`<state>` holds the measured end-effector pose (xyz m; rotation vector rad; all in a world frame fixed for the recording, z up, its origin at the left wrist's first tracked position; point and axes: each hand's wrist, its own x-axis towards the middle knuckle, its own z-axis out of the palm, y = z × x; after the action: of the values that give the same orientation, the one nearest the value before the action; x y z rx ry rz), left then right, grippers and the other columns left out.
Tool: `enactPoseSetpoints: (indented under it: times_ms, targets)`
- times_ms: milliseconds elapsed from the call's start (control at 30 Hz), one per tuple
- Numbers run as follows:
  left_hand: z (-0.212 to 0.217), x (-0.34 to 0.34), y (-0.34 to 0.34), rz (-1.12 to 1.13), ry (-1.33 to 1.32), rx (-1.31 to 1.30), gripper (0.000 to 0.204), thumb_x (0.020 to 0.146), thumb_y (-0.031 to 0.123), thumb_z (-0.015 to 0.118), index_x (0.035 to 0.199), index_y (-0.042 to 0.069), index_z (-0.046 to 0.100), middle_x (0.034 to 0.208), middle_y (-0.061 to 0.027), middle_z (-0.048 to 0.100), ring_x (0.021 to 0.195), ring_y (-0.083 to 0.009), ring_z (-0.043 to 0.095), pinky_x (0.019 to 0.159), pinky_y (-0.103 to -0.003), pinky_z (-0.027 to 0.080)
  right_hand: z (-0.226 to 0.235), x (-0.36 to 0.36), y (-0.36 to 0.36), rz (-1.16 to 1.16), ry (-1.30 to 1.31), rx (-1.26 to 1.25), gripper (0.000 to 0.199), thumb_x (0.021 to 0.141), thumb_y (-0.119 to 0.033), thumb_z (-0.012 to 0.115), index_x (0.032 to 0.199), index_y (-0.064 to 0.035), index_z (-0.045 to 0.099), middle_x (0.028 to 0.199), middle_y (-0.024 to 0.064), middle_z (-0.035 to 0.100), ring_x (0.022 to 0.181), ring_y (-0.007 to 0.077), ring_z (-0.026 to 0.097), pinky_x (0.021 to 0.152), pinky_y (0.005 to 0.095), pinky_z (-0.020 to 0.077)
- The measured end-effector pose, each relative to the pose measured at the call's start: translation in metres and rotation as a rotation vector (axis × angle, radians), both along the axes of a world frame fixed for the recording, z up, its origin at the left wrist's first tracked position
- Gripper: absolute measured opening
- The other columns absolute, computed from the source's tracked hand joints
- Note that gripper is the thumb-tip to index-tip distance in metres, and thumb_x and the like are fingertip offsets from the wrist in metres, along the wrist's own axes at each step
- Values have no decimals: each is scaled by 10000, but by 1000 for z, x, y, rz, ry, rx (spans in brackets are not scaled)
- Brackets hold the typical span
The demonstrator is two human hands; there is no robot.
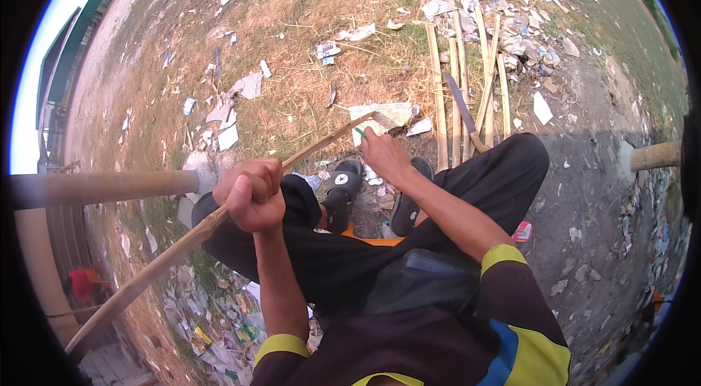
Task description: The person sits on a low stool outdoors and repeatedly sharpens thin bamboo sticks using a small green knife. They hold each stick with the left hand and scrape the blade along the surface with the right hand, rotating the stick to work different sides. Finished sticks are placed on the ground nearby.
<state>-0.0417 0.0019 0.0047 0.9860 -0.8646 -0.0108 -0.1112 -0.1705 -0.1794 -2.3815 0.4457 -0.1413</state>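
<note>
My left hand [252, 195] is closed round a long split bamboo strip [168, 260]. The strip slants from the lower left, over my left knee, toward the middle. Close to its far end, my right hand [385, 156] is closed on a thin green object [361, 134]; most of that object is hidden by the fingers. On the ground beyond my right knee lie several pale bamboo strips [436, 94], side by side, some crossing. A long curved blade [458, 100] with a wooden handle [478, 141] rests among them, beside my right thigh.
A thick bamboo pole [109, 189] stands out at the left, another [655, 156] at the right. My sandalled feet [343, 185] are on the littered ground, with paper scraps [248, 85] over dry grass. A red packet [523, 232] lies to my right.
</note>
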Motion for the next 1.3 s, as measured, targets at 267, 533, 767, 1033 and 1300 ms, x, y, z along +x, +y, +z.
enactPoseSetpoints:
  times_ms: [267, 533, 767, 1033, 1300]
  targets:
    - [0, 3, 2, 33, 11, -18, 417, 886, 159, 372, 498, 105, 228, 421, 26, 186, 350, -79, 127, 363, -267, 136, 11, 1, 9, 23, 27, -2, 244, 925, -260, 435, 1007, -44, 514, 685, 248, 623, 647, 425, 641, 576, 549, 498]
    - [5, 4, 7, 65, 51, -22, 417, 822, 115, 427, 475, 62, 204, 412, 0, 216, 339, -98, 190, 337, -276, 143, 9, 8, 14, 35, 54, -68, 245, 923, -250, 439, 1028, -47, 524, 657, 230, 626, 654, 426, 645, 586, 511, 520]
    - [8, 4, 3, 60, 10, 3, 433, 836, 138, 436, 477, 58, 207, 413, 1, 203, 338, -100, 183, 348, -280, 156, -10, 25, -6, 33, 111, -145, 269, 934, -251, 422, 1054, -25, 502, 669, 267, 614, 656, 435, 638, 578, 528, 513]
    - [6, 6, 2, -1, 31, -18, 423, 824, 125, 436, 464, 53, 226, 405, 2, 210, 333, -102, 183, 341, -278, 145, -77, 39, -50, -2, 306, -135, 296, 937, -232, 384, 1124, -27, 489, 800, 285, 637, 761, 437, 643, 655, 527, 514]
    - [6, 9, 4, -35, 26, -18, 419, 819, 129, 430, 460, 66, 224, 399, 3, 208, 328, -104, 180, 335, -277, 145, -131, 27, -93, -91, 583, -308, 343, 945, -226, 368, 1185, -39, 526, 1004, 229, 655, 938, 369, 653, 764, 461, 535]
